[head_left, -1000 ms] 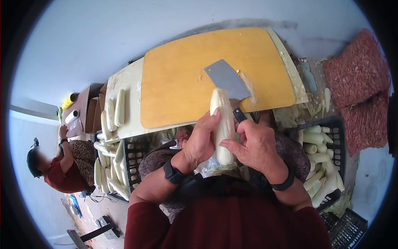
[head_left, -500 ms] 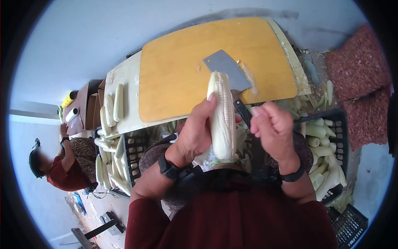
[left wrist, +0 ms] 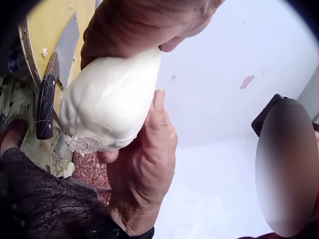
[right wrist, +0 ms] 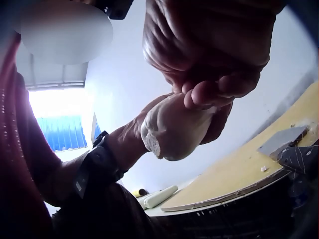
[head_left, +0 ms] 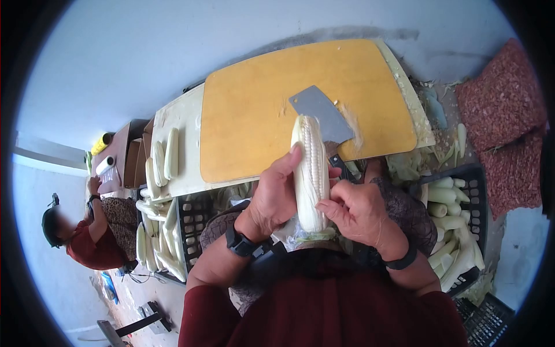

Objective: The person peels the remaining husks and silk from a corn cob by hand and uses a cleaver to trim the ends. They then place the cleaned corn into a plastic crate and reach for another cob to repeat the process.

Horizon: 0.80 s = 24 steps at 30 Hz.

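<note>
An ear of corn [head_left: 312,179] with pale husk is held nearly upright in front of the body. A strip along its side lies bare, showing rows of white kernels. My left hand [head_left: 276,191] grips its left side, thumb on the husk. My right hand [head_left: 361,214] is at the lower right of the ear, with thumb and curled fingers against the husk. The left wrist view shows the cut stem end of the ear [left wrist: 87,144] and the right thumb along its side. Beyond the ear, a cleaver [head_left: 324,113] rests on a yellow cutting board [head_left: 248,110].
Husked ears [head_left: 171,153] lie on the table's left end. Black crates of corn stand at left [head_left: 193,220] and right [head_left: 477,202]. Red mesh sacks [head_left: 500,98] are stacked at far right. Another person [head_left: 95,237] sits at far left.
My right hand drew away from the ear half a second ago and is now back against its lower side. The left hand keeps its grip. More kernels show than a second ago.
</note>
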### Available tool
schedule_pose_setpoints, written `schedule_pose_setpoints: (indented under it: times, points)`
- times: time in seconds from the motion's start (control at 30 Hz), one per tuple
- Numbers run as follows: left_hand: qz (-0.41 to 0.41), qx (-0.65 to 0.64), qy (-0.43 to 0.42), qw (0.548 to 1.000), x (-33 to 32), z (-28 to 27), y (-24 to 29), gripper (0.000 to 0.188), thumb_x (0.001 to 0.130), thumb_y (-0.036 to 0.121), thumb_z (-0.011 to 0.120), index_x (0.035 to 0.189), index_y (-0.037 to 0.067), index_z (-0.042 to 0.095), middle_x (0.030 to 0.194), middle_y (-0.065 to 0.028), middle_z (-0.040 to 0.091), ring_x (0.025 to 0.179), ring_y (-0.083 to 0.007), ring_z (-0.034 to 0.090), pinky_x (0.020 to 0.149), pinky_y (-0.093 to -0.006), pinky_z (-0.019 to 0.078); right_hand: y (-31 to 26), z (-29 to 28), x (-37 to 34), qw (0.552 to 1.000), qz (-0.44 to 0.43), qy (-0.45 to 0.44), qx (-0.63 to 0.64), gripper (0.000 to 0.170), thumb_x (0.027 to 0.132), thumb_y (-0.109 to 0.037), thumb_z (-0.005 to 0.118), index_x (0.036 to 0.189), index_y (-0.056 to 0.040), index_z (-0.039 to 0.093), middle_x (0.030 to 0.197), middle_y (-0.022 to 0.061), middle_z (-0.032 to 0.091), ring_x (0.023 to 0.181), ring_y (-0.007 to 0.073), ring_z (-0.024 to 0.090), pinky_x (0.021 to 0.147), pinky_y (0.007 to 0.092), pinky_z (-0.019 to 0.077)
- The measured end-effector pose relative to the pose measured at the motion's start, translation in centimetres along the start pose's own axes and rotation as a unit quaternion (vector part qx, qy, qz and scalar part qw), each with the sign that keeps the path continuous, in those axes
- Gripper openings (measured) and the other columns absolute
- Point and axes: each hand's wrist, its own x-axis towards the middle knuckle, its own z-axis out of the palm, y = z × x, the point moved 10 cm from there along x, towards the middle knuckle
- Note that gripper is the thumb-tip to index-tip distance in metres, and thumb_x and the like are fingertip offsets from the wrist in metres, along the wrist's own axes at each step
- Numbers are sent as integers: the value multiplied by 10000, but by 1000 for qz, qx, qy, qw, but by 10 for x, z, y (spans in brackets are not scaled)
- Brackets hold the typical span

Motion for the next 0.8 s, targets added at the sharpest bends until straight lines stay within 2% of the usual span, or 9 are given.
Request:
schedule_pose_setpoints:
  times: [0.1, 0.2, 0.23, 0.27, 0.33, 0.43, 0.47, 0.6, 0.8]
  points:
    - [0, 34, 13, 999, -2, -3, -3, 528, 926, 431, 428, 1210, -13, 447, 1094, -230, 557, 1084, -363, 523, 951, -470, 409, -3, 7, -4, 998, -48, -3, -28, 261, 822, -219, 644, 687, -50, 499, 547, 124, 551, 488, 303, 569, 445, 367, 432]
    - [-29, 37, -11, 999, -6, 2, -10, 534, 912, 439, 461, 1204, -7, 456, 1090, -221, 563, 1059, -333, 537, 930, -449, 424, 6, -8, -3, 998, -6, 48, 28, 240, 847, -148, 613, 674, -37, 488, 527, 106, 540, 449, 255, 556, 434, 337, 418]
    - [-25, 50, 8, 998, -7, 0, -11, 511, 903, 431, 487, 1180, 2, 464, 1027, -194, 581, 990, -295, 566, 843, -410, 468, 6, -10, -3, 998, -6, 48, 27, 240, 847, -148, 613, 674, -37, 488, 527, 106, 540, 449, 255, 556, 434, 337, 418]
    - [-20, 62, 27, 997, -9, -3, -11, 489, 894, 422, 513, 1156, 12, 471, 964, -166, 600, 921, -257, 596, 757, -371, 511, 11, -17, -3, 995, 25, 69, 75, 214, 872, -111, 575, 691, -24, 500, 536, 71, 542, 450, 177, 534, 438, 286, 411]
    - [-27, 68, -3, 997, -10, -2, -12, 512, 895, 425, 508, 1180, 2, 465, 1009, -169, 588, 961, -285, 583, 798, -392, 498, 20, -26, -3, 984, 85, 99, 118, 200, 906, -88, 529, 723, -9, 510, 563, 18, 545, 484, 62, 509, 461, 212, 417]
    - [-25, 81, -29, 996, -12, 3, -12, 543, 896, 432, 502, 1207, -11, 456, 1051, -169, 576, 999, -317, 574, 820, -407, 493, 27, -33, -3, 976, 107, 132, 139, 153, 900, -84, 539, 773, -3, 511, 630, 25, 571, 524, 65, 525, 485, 208, 425]
    - [-16, 89, -23, 996, -14, 3, -12, 551, 896, 436, 501, 1210, -14, 453, 1048, -166, 576, 996, -320, 578, 800, -403, 503, 35, -31, -6, 976, 106, 139, 133, 95, 886, -79, 561, 870, 9, 532, 699, 26, 583, 581, 60, 536, 529, 202, 437]
    - [-24, 119, -15, 993, -18, 1, -15, 564, 894, 435, 507, 1217, -22, 441, 1044, -170, 576, 1009, -326, 576, 785, -404, 509, 28, -23, 1, 963, 121, 124, 209, 191, 833, -55, 638, 967, 33, 535, 643, 26, 570, 544, 45, 503, 509, 205, 427]
    - [-49, 137, -19, 989, -24, 1, -23, 615, 871, 418, 557, 1254, -36, 400, 1077, -169, 566, 1004, -316, 585, 813, -386, 511, 36, -18, 0, 973, 132, 100, 158, 152, 827, -64, 638, 898, 45, 560, 628, 17, 572, 562, 33, 504, 507, 202, 428]
